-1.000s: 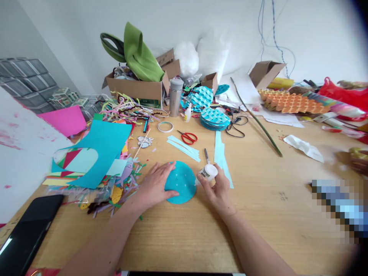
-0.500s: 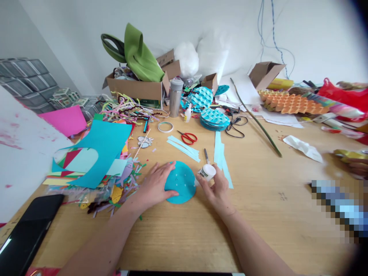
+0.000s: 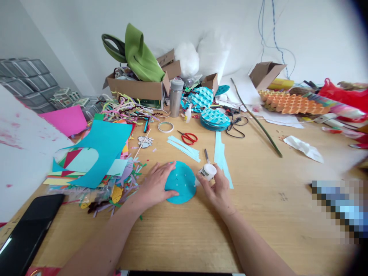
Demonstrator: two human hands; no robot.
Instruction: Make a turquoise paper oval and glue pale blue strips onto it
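A blue paper circle [image 3: 185, 182] with small pale dots lies flat on the table between my hands. My left hand [image 3: 156, 182] rests spread on its left edge, thumb and fingers apart. In my right hand [image 3: 217, 188] is a white glue bottle [image 3: 207, 171], tipped so that its nozzle end points down at the circle's right edge; my fingers partly hide it. Just beyond the bottle lies a slim dark pen-like tool [image 3: 206, 155]. Pale blue paper strips [image 3: 219, 153] lie to its right, and more strips [image 3: 184, 148] lie farther left.
Red-handled scissors [image 3: 189, 138], a tape roll [image 3: 165, 127] and a steel flask [image 3: 176, 99] stand or lie beyond my hands. Stacked blue honeycomb discs [image 3: 215, 119] sit near a long stick [image 3: 255, 119]. Paper sheets and scraps [image 3: 112, 153] crowd the left, beside a black phone [image 3: 31, 226].
At the far right edge, another person's hand and the yellowish thing by it have shifted and blurred. My hands, the bottle and the circle stay practically where they were.
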